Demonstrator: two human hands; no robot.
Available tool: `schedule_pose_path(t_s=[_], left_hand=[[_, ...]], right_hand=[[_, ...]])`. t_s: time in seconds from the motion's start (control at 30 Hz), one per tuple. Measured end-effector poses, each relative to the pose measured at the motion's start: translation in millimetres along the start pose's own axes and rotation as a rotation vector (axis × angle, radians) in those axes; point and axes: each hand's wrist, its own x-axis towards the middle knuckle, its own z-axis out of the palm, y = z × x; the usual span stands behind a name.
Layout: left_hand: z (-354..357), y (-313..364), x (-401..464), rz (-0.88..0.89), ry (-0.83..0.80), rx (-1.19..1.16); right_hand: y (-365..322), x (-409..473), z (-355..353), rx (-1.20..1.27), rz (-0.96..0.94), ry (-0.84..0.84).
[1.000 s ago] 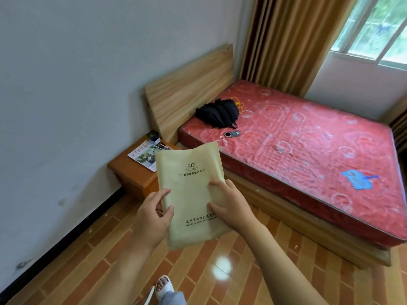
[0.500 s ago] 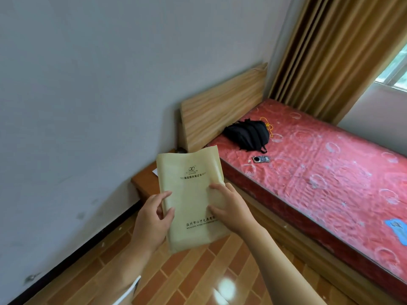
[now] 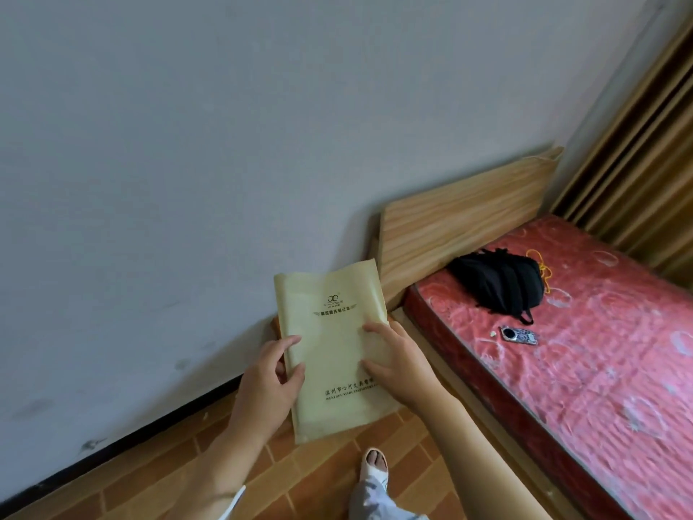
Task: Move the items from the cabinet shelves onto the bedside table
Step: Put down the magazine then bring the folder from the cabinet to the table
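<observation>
Floor: brick-pattern tile [image 3: 157, 478], glossy; one sandalled foot [image 3: 376, 463] at bottom centre.
Left hand [image 3: 268, 384]: clamped on left edge of yellow booklet [image 3: 333, 354], thumb on the cover, fingers wrapped behind.
Right hand [image 3: 397, 364]: fingers spread nearly straight, pressing flat on the cover's right half; not curled round it.
Booklet position: held in the air, cover up, printed lines readable; hanging over the bedside table [image 3: 276, 324], of which only a brown sliver shows at the booklet's left edge.
Beyond: wooden headboard [image 3: 461, 215] against grey wall [image 3: 225, 144]; red mattress [image 3: 585, 354] carrying black backpack [image 3: 498, 281] and a small device [image 3: 519, 335]; tan curtain [image 3: 637, 163] at far right.
Step (judged): carry nearly finished, set-down pending.
Risk 1: table top hidden under the booklet, so placement is blind; could land half off the edge and slide to the floor.
Risk 2: anything already on the table could be covered or nudged off by a flat drop.
Risk 3: cover looks thin and limp; could sag or fold if the right hand lifts first.
Versus 0.5 s ago: table corner then visible, now almost fully covered; view swung left and down, window gone from frame; grip unchanged on both sides.
</observation>
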Motion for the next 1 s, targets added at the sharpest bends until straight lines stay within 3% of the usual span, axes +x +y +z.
schedule_pose_path(t_s=[0.47, 0.73, 1.0], left_hand=[[125, 17, 165, -0.155, -0.018, 0.126], [169, -17, 216, -0.312, -0.083, 0.196], [218, -97, 248, -0.376, -0.14, 0.222]], right_hand=[[142, 182, -42, 0.136, 0.035, -0.16], [207, 247, -10, 0.153, 0.103, -0.286], [273, 284, 60, 0.077, 0.172, -0.405]])
